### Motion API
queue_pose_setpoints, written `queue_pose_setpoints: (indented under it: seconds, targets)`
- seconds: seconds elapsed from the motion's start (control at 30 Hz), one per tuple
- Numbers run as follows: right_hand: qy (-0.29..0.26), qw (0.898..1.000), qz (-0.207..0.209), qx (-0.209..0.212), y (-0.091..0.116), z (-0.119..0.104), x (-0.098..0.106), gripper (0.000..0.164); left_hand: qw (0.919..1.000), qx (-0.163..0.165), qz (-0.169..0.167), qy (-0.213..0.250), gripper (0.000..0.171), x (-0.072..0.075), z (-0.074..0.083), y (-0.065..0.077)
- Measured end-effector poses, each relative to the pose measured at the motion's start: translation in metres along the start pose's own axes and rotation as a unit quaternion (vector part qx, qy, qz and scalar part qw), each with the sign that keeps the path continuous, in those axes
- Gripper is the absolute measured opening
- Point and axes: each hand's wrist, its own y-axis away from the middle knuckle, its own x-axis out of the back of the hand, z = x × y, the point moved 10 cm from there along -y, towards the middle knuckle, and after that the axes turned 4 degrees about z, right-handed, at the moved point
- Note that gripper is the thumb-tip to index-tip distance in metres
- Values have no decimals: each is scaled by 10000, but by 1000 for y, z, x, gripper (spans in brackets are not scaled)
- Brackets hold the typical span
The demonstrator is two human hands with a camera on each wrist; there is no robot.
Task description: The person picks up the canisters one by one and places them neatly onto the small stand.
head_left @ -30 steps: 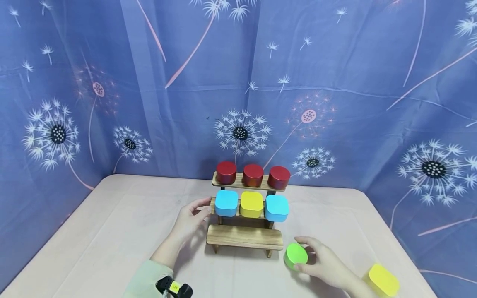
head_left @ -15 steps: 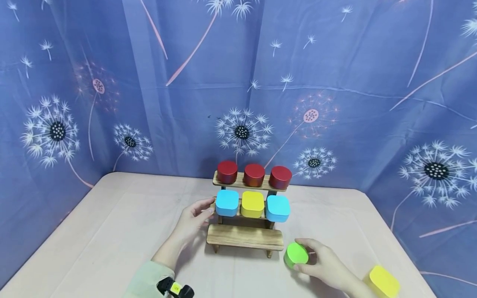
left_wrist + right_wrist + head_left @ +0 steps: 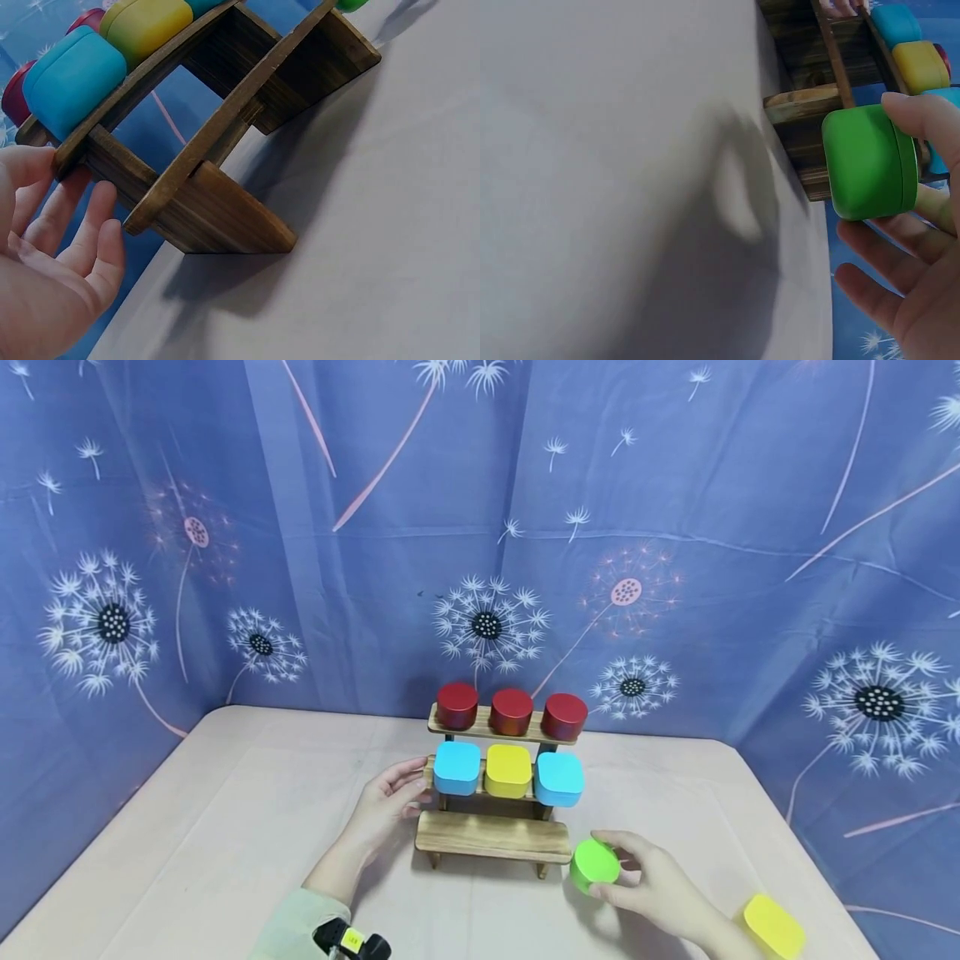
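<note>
A three-tier wooden display stand [image 3: 492,838] stands on the table. My left hand [image 3: 386,803] pinches the left end of its middle shelf, thumb and fingers at the shelf edge in the left wrist view. My right hand [image 3: 651,881] holds a round green tin [image 3: 596,866] between thumb and fingers, just right of the bare lowest shelf. In the right wrist view the green tin [image 3: 868,162] hangs over the cloth beside the stand, its lid seam showing. The middle shelf bears a blue tin [image 3: 457,767], a yellow tin [image 3: 507,771] and another blue tin [image 3: 558,779].
Three round red tins [image 3: 512,712] line the top shelf. A yellow tin [image 3: 774,927] lies near the right edge of the table, partly behind my right forearm. Behind the pale tablecloth [image 3: 262,777] hangs a blue dandelion-print curtain [image 3: 375,610].
The green tin and my right hand have shifted slightly up and left, closer to the stand. My left hand keeps its place at the middle shelf.
</note>
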Motion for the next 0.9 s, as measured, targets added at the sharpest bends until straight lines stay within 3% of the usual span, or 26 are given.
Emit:
queue_pose_setpoints:
  seconds: [0.4,0.63,0.9]
  targets:
    - [-49,9993,336,134,-2,-16,8,51,9998,108,-79,111,41,-1,-4,-2]
    - [-295,9985,432,164,-6,-25,1,50,9999,118,-8,90,40,0,-4,-1]
    - [-523,9964,469,481,-13,-40,-7,49,9999,135,-57,54,41,-1,-4,-1]
